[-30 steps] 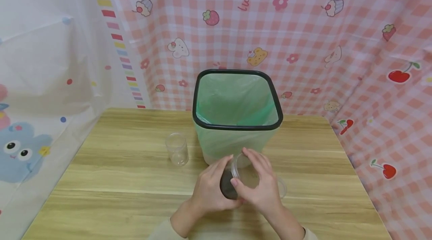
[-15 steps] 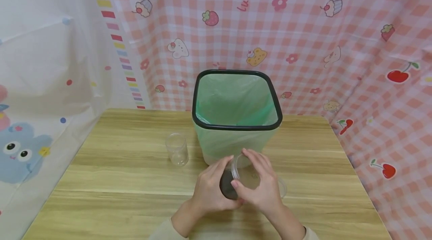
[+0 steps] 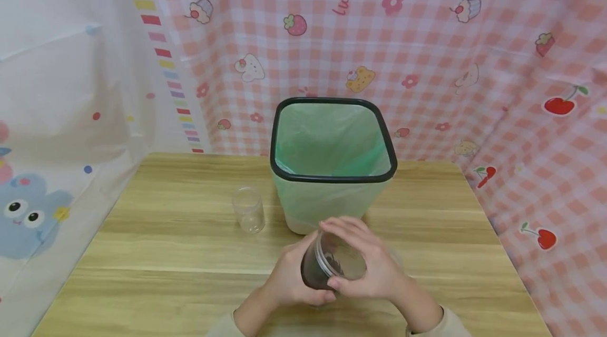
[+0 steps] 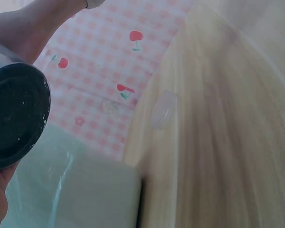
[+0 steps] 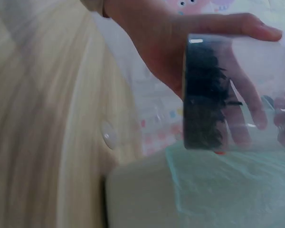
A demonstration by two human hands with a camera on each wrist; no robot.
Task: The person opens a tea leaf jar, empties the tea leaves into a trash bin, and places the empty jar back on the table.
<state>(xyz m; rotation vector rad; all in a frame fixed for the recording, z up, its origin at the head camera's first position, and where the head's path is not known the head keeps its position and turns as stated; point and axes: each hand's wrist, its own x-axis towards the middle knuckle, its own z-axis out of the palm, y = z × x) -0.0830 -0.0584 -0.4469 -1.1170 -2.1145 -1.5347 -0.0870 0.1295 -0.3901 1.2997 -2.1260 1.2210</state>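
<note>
A clear plastic jar (image 3: pixel 310 269) with a threaded rim is held between both hands, tilted with its mouth end toward the right. Dark leaf-like shreds (image 5: pixel 205 97) lie in its base end, and the left wrist view shows its dark round bottom (image 4: pixel 20 114). My left hand (image 3: pixel 293 275) grips the jar's side near the base, with the thumb along the front. My right hand (image 3: pixel 377 266) wraps the mouth end, fingers over the top and thumb at the lower rim. I cannot tell whether a transparent lid sits under the right hand.
A bin with a black rim and pale green liner (image 3: pixel 327 202) stands just beyond the hands. To its left is a clear cup (image 3: pixel 248 210) on the wooden table (image 3: pixel 166 231). A clear disc (image 4: pixel 164 109) lies at the right. Patterned curtains (image 3: pixel 227 37) close in the back and sides.
Both hands and the jar have shifted slightly left and toward me. The jar has turned a little, so dark shreds now show through its clear part, and the right hand's fingers reach further across the top.
</note>
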